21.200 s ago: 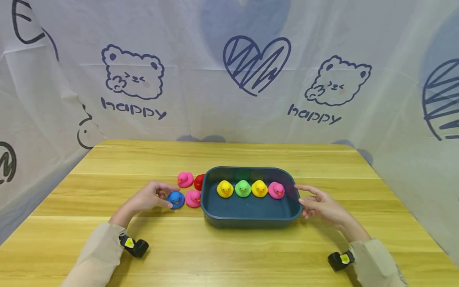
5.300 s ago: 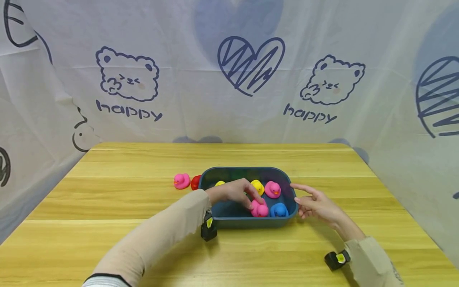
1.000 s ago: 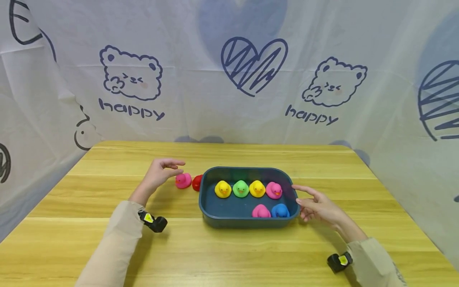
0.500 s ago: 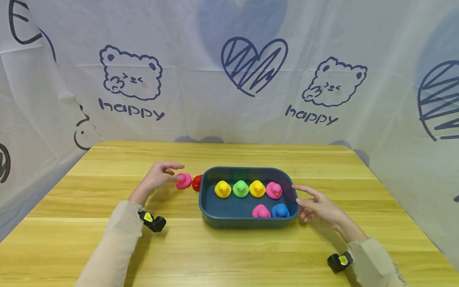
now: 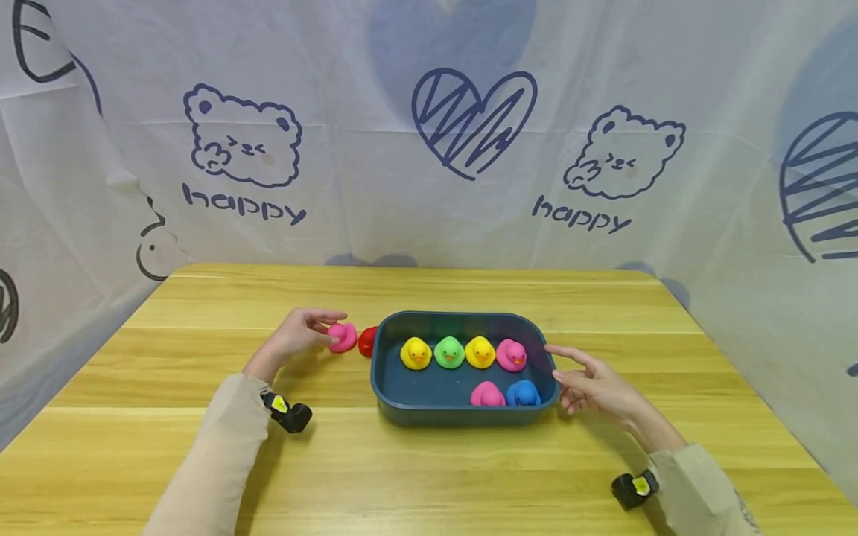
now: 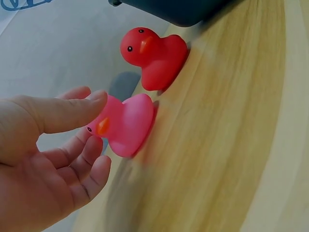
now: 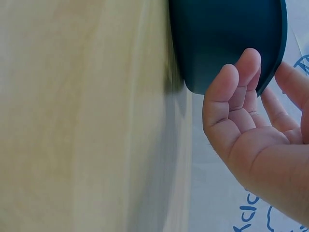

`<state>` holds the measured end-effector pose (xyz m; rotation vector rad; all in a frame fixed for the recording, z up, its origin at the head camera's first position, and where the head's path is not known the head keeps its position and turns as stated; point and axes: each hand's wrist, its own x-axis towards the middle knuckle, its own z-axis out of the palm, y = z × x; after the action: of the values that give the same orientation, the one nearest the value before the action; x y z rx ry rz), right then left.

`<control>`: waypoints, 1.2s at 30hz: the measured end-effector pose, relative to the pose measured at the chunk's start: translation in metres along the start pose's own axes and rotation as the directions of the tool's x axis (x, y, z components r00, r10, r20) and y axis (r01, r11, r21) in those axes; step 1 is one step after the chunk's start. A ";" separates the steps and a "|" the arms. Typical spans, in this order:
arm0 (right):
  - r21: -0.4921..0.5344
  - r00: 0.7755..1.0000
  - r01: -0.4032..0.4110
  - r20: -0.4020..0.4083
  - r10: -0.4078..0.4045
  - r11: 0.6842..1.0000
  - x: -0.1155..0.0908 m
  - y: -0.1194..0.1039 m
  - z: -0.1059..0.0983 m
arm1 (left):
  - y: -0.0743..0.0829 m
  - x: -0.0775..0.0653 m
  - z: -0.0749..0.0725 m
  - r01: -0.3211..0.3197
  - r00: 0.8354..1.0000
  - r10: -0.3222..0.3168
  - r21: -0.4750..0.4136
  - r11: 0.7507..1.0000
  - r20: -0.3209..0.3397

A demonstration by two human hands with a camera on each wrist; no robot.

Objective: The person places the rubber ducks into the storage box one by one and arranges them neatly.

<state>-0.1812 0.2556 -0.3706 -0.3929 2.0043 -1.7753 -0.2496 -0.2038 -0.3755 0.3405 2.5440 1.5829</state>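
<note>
My left hand (image 5: 302, 333) is around a pink rubber duck (image 5: 345, 339) standing on the table. In the left wrist view, the thumb (image 6: 72, 113) lies across the duck's head and the fingers curl on its other side. A red rubber duck (image 6: 154, 55) stands beside it, partly hidden by the tray in the head view. My right hand (image 5: 599, 385) has thumb and index fingertips at the right rim of a dark blue-green tray (image 5: 429, 408), its other fingers loosely bent by the wall. Inside, two yellow ducks, a green duck (image 5: 450, 353) and a pink duck form a row; another pink duck and a blue duck (image 5: 523, 393) sit near the front wall.
The wooden table (image 5: 429, 476) carries the tray near its middle. White printed cloth (image 5: 362, 179) hangs along the back and sides. A small black camera (image 5: 290, 415) is strapped to the left wrist and another (image 5: 633, 490) to the right.
A blue and a pink duck have gone from the table into the tray's front right. Over the last second, my left hand has lowered onto the pink duck. The right hand stays at the rim.
</note>
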 end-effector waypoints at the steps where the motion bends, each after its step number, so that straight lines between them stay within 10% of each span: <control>1: -0.001 1.000 0.000 0.000 0.000 1.000 0.000 0.000 0.000 | -0.001 0.000 0.000 0.002 1.000 -0.002 -0.002 1.000 0.004; 36: -0.003 1.000 0.007 0.001 -0.007 1.000 0.001 0.001 0.000 | -0.005 -0.004 -0.003 0.030 1.000 -0.031 0.108 0.994 0.001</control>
<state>-0.1818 0.2555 -0.3720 -0.4016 2.0069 -1.7763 -0.2466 -0.2098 -0.3781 0.3130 2.6259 1.4369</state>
